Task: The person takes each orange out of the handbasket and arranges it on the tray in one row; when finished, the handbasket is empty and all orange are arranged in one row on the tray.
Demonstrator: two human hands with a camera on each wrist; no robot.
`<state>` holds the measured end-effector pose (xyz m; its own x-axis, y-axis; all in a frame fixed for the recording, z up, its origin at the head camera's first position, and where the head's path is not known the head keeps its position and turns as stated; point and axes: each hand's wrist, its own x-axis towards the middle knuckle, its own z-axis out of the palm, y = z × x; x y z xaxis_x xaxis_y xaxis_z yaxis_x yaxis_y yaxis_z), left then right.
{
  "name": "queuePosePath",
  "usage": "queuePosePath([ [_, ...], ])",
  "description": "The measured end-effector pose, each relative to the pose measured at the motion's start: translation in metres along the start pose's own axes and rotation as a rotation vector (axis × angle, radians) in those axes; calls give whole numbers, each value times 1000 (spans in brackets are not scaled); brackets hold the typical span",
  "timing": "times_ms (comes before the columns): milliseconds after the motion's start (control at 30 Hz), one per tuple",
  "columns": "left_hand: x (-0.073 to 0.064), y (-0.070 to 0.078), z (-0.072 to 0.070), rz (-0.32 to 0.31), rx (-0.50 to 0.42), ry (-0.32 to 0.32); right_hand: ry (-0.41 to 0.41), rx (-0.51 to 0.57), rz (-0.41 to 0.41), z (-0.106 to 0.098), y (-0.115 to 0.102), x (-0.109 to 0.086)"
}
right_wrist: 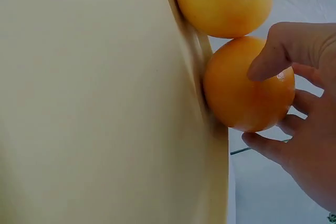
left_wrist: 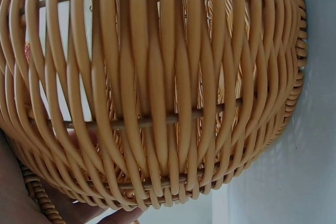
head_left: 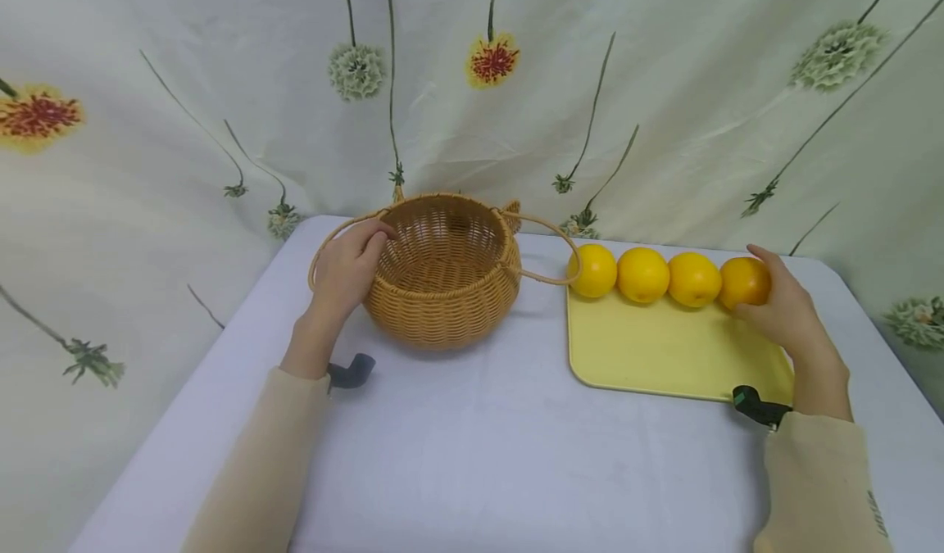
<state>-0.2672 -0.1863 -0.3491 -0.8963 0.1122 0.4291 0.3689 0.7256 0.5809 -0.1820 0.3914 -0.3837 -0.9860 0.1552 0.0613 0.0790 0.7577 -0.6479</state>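
A brown wicker basket (head_left: 442, 311) with two hoop handles stands upright near the back of the table. My left hand (head_left: 348, 262) grips its left rim, fingers reaching over the edge; the left wrist view is filled by the woven wall (left_wrist: 157, 87), which hides part of that hand. Over on the right, several oranges sit in a row along the far edge of a yellow tray (head_left: 664, 348). My right hand (head_left: 785, 307) holds the rightmost orange (right_wrist: 247, 87), thumb on one side and fingers round the other. That orange touches its neighbour (right_wrist: 226, 3).
The basket's right handle (head_left: 549, 278) reaches out to the leftmost orange (head_left: 594, 271). A white cloth covers the table (head_left: 472, 446). Behind it hangs a flower-printed curtain (head_left: 442, 127), close to the table's back edge.
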Motion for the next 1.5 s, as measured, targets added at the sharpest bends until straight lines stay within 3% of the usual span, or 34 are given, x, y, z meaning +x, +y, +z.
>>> queuePosePath([
  [533,-2,3,0,-2,-11,-9,82,-3,76,0,-6,-5],
  [700,-3,2,1,-1,-13,-10,194,-5,78,-7,-16,-7],
  [867,-3,1,6,6,-17,-15,299,41,17,-13,-34,-14],
  [1033,0,3,8,13,-15,-6,225,29,-52,-13,-43,-24],
  [1267,1,5,6,7,0,-7,187,-135,-149,-14,-34,-46],
  [1500,-2,2,-4,-7,3,-7,202,-194,-126,-13,-11,-55],
])
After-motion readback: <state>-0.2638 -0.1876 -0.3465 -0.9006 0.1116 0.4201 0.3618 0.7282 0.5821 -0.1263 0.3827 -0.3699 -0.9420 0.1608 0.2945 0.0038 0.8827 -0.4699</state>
